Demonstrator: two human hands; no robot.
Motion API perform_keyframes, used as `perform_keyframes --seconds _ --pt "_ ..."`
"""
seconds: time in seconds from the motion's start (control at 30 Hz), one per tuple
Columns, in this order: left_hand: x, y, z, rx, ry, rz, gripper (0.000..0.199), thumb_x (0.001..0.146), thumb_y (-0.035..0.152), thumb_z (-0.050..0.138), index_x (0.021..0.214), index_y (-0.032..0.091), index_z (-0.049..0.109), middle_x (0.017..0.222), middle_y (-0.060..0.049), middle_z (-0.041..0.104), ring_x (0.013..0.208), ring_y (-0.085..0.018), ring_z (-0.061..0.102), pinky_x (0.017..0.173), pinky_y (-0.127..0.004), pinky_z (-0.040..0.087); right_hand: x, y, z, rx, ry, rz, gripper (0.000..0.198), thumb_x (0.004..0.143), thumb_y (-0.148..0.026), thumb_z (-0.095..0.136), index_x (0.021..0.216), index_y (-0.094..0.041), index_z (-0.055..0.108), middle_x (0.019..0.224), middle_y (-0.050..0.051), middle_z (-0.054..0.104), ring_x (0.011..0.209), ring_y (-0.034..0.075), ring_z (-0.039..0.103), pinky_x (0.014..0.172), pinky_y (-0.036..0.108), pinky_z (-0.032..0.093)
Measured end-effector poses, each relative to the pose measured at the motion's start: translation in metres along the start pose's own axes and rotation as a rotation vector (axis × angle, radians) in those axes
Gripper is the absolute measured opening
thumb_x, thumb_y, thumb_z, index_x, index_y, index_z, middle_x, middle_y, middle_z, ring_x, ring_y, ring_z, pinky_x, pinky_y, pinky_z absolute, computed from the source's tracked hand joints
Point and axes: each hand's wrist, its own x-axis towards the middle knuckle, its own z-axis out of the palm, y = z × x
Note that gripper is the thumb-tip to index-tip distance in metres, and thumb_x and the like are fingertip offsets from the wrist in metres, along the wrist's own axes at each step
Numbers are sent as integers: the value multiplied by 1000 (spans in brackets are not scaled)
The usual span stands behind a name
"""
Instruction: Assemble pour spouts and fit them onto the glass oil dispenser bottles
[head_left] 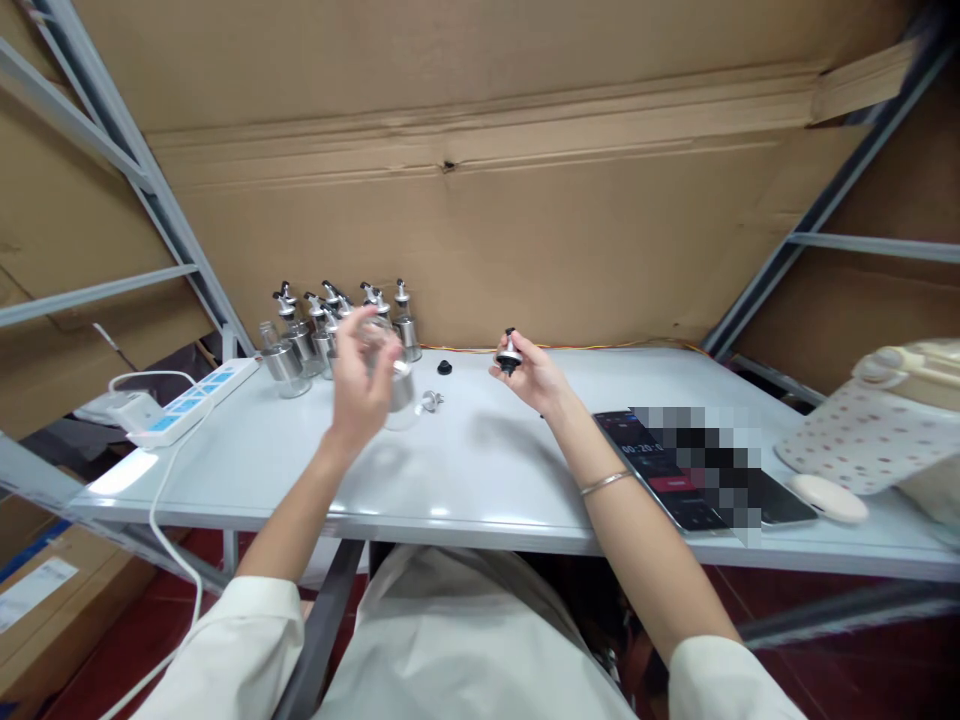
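My left hand is curled round the upper part of a clear glass bottle with a metal band. The bottle is blurred, and my fingers hide part of its top. Held up over the table, a silver-and-black pour spout is pinched in the fingers of my right hand. Between the hands, a small black cap and a small silver fitting lie on the tabletop. Behind my left hand stand several spouted bottles; one bottle at their left end has no spout.
A white power strip with a plugged-in cable lies at the left edge. Right of my forearm are a phone showing a timer, a round white object and a dotted jug. Cardboard walls off the back.
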Motion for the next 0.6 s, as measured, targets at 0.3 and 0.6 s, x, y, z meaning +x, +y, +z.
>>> perform_keyframes --seconds 0.3,0.6 --pt "-45 19 72 -607 -668 -111 42 90 45 47 122 21 35 85 -3 55 82 -15 56 77 -31 45 -2 -3 -1 -37 -122 -29 29 65 -39 77 73 -19 58 66 -6 56 62 7 56 60 20 48" --pt "-31 12 68 -919 -831 -469 34 74 30 71 99 17 52 85 -5 63 85 -17 62 80 -33 45 -4 1 12 -152 -108 -165 39 57 -49 81 67 -18 58 65 -4 57 60 8 57 58 20 48"
